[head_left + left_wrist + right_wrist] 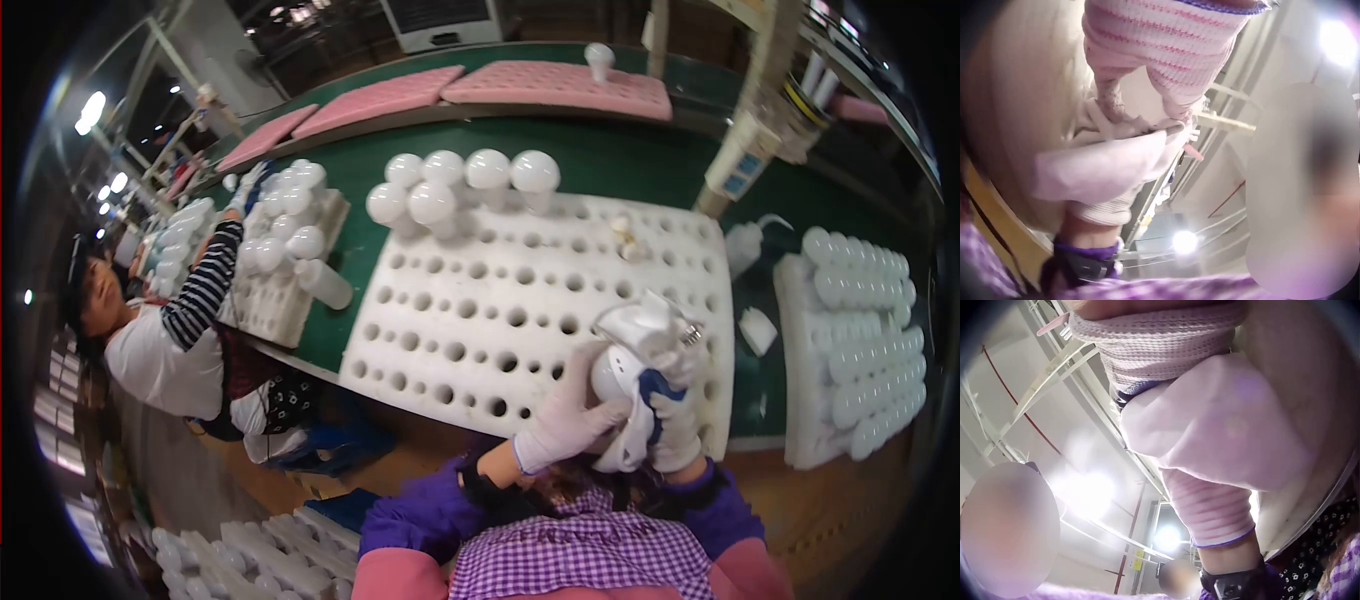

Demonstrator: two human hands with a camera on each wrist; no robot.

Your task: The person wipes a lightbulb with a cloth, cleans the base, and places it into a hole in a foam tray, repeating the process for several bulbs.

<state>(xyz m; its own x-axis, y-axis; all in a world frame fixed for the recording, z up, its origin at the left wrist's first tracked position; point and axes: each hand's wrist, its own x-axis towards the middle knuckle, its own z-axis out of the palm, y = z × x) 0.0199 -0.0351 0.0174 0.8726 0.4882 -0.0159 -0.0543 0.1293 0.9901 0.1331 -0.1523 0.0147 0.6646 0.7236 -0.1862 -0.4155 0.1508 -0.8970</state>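
Observation:
In the head view, my gloved left hand [565, 425] grips a white light bulb [605, 376], its thumb lying across the front. A white cloth [640, 322] with a dark blue patch is wrapped partly around the bulb. From the other side my gloved right hand [677, 432] holds the cloth against it. A metal screw base [690, 332] shows at the far end of the bundle. In the left wrist view the cloth [1104, 167] hangs below the fingers of my left hand [1163, 53]. The right wrist view has the cloth [1222, 425] covering most of the bulb.
Under the hands lies a white foam tray [440, 330] with rows of holes; several bulbs [488, 170] stand at its back. Another bulb tray [795, 370] is at right, near a squeeze bottle [743, 248]. A person [165, 350] works at left. Pink foam trays [380, 103] line the back.

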